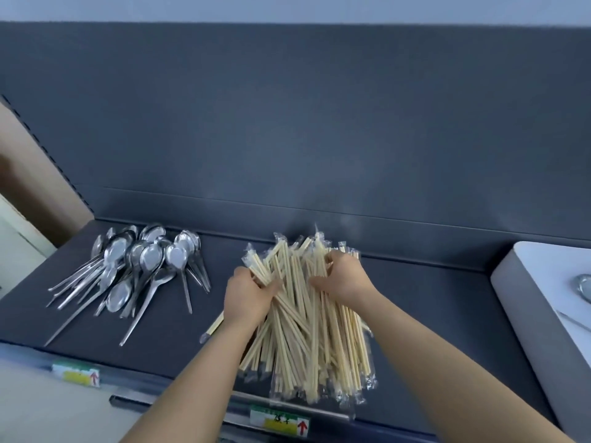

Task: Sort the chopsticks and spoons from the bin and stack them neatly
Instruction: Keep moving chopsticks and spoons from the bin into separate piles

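Risk: slick wrapped chopsticks lie fanned, lower ends at the shelf front edge. Left hand and right hand grip bunches, fingers curled in; an uneven squeeze could spill some. Spoons heaped left; bin possibly still holds one.

You work with 1 view, from the wide-angle camera on your head. It faces forward and down onto the dark shelf, near enough that your forearms enter from 6 o'clock. The chopsticks sit just below centre, the spoons toward 9 o'clock, and the white bin is cut off at 3 o'clock. The back wall fills 12 o'clock, bowed by the lens.
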Demonstrator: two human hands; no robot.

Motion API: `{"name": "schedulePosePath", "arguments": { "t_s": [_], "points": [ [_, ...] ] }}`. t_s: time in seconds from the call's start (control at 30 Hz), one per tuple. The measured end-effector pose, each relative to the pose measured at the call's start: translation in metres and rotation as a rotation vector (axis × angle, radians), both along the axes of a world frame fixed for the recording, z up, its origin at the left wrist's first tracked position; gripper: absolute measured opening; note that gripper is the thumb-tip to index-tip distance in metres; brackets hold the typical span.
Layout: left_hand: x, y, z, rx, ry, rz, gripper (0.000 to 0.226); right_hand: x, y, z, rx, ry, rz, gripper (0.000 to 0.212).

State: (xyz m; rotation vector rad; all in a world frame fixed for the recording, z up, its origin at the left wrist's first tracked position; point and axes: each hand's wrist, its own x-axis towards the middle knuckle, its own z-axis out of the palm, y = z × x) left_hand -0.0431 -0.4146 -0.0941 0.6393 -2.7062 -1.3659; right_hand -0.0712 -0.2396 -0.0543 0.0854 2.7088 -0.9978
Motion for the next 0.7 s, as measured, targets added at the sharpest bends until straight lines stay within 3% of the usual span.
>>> {"name": "schedulePosePath", "arguments": {
  "t_s": [0.27,0.47,0.7],
  "points": [
    [0.007,0.003,-0.003,-0.153,-0.015,-0.022,0.056,0.009,0.006,-0.007,0.139,0.142,0.043,0.068],
    [0.015,0.013,0.036,-0.454,0.161,-0.135,0.052,0.031,0.014,0.014,0.322,0.338,0.109,0.049],
    [0.028,0.076,0.075,-0.502,0.464,-0.519,0.037,0.091,0.066,0.047,0.417,0.446,-0.056,0.04]
  ]
}}
